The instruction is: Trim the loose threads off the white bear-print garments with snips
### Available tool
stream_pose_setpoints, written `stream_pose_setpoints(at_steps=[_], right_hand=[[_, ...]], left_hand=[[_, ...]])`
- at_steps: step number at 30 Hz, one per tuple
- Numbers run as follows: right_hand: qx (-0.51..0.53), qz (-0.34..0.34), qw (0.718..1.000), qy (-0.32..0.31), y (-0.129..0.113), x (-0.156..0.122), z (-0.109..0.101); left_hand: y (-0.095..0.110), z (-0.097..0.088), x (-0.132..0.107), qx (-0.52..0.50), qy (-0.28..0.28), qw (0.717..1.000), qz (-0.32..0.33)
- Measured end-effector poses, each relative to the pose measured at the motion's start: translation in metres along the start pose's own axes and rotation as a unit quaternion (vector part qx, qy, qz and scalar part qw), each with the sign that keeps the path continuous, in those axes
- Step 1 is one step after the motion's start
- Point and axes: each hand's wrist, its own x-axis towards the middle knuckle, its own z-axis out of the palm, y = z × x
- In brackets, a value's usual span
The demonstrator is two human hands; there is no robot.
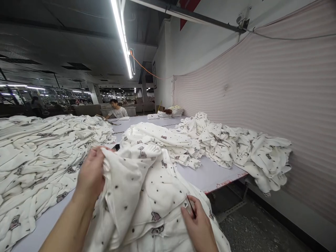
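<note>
My left hand (92, 171) pinches the edge of a white printed garment (157, 189) and lifts a fold of it. The soft cloth carries small dark dots and greyish-pink animal figures, and drapes over the near table edge towards me. Lower right, my right hand (198, 220) is closed around a thin, dark, pointed tool (192, 207), its tip against the cloth; most of the tool is hidden in the palm, so its kind is unclear. Just beyond lies a heap of the same printed cloth (157, 134).
A large pile of matching cloth (52, 150) covers the table's left side. Another heap (236, 140) hangs over the right edge of the table (217, 171), beside a striped pink curtain (262, 91). Folded stacks (175, 111) stand at the far end. A person (117, 110) is across the table.
</note>
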Motion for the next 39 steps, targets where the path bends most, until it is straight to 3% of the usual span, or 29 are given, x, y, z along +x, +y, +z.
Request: stream_pose_setpoints(at_steps=[2,7,11,13,14,15,16,17,19,20,21,23,25,27,29,32,36,39], right_hand=[[-0.054,-0.016,0.998,-0.017,0.002,0.005,0.002],[-0.062,-0.04,0.996,-0.048,-0.004,0.009,0.0],[-0.087,-0.05,0.994,-0.053,-0.001,0.009,0.005],[-0.076,-0.041,0.996,-0.016,-0.003,0.013,0.013],[-0.06,-0.042,0.997,0.0,-0.006,0.015,0.018],[-0.04,-0.051,0.998,0.012,-0.011,0.017,0.022],[-0.019,-0.069,0.997,0.022,-0.017,0.017,0.026],[0.001,-0.095,0.995,0.03,-0.024,0.015,0.03],[0.047,-0.15,0.987,0.032,-0.038,0.009,0.035],[0.066,-0.162,0.984,0.024,-0.043,0.005,0.036],[0.08,-0.152,0.985,0.019,-0.046,0.001,0.036],[0.109,-0.088,0.99,0.033,-0.046,-0.005,0.036],[0.151,-0.019,0.987,0.052,-0.042,-0.007,0.038],[0.202,0.008,0.979,0.031,-0.039,-0.007,0.043],[0.258,0.018,0.966,0.004,-0.042,-0.005,0.049],[0.33,0.044,0.943,0.015,-0.052,-0.001,0.055],[0.321,0.019,0.947,0.01,-0.062,0.004,0.053],[0.268,-0.037,0.962,0.047,-0.061,0.007,0.047]], left_hand=[[0.008,0.0,0.013,-0.064,-0.02,0.998,-0.01],[0.018,-0.005,0.03,-0.058,-0.088,0.994,-0.027],[0.036,-0.024,0.041,0.029,-0.073,0.997,0.003],[0.035,-0.02,0.031,0.137,-0.121,0.983,-0.005],[0.029,-0.013,0.02,0.214,-0.175,0.961,-0.007],[0.019,-0.004,0.007,0.307,-0.243,0.92,-0.001],[0.007,0.008,-0.009,0.395,-0.333,0.856,0.02],[-0.007,0.02,-0.024,0.435,-0.388,0.812,0.035],[-0.035,0.042,-0.05,0.472,-0.457,0.75,0.075],[-0.047,0.049,-0.059,0.483,-0.462,0.737,0.098],[-0.055,0.054,-0.064,0.49,-0.457,0.733,0.117],[-0.063,0.055,-0.065,0.487,-0.424,0.752,0.131],[-0.062,0.049,-0.06,0.455,-0.408,0.784,0.111],[-0.057,0.042,-0.056,0.417,-0.413,0.806,0.077],[-0.053,0.036,-0.056,0.409,-0.429,0.804,0.05],[-0.054,0.032,-0.06,0.417,-0.435,0.796,0.059],[-0.061,0.026,-0.062,0.381,-0.434,0.805,0.137],[-0.064,0.017,-0.06,0.362,-0.414,0.812,0.197]])
